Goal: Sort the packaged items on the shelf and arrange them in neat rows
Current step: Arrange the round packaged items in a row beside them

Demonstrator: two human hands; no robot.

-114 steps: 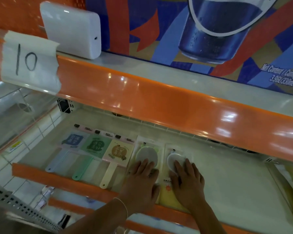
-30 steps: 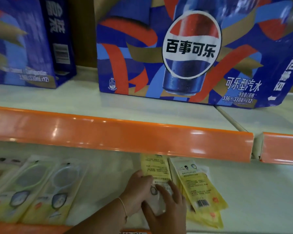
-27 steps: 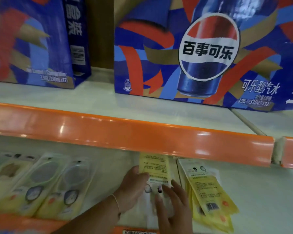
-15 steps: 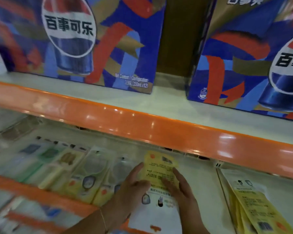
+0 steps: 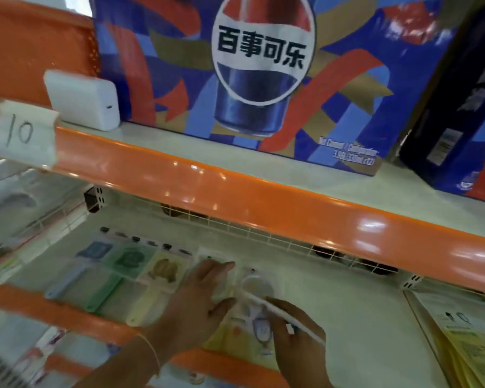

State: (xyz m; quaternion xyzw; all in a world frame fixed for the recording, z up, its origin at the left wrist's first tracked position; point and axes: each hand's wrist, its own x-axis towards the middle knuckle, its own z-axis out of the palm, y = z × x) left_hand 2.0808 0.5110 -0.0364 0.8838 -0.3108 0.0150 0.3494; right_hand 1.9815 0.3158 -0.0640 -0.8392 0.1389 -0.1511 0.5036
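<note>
At the upper left of the frame, a paper tag (image 5: 23, 133) marked "10" was taped to the orange lip (image 5: 235, 197) of the upper shelf, with a smooth white box (image 5: 83, 100) just behind it and a glossy blue soda carton (image 5: 263, 79) further right. Below, on the pale lower shelf (image 5: 347, 303), three flat paddle-shaped packs lay side by side in a row: blue (image 5: 94, 252), green (image 5: 129, 260) and beige (image 5: 164, 270), each with a long thin handle. Right of them the left hand (image 5: 199, 301) lay flat, fingers spread, pressing down a clear-fronted pack that it mostly hid. Just beside it the right hand (image 5: 297, 337) pinched a thin flat packet (image 5: 277, 309) by its edge, tilted up over a yellow pack with a round window (image 5: 252, 292). The step in hand appeared to be adding this packet to the row. The next move likely called for laying it flat and squaring its edges with its neighbours. At the lower right, slick yellow packets (image 5: 465, 340) lay well apart, not yet sorted.
</note>
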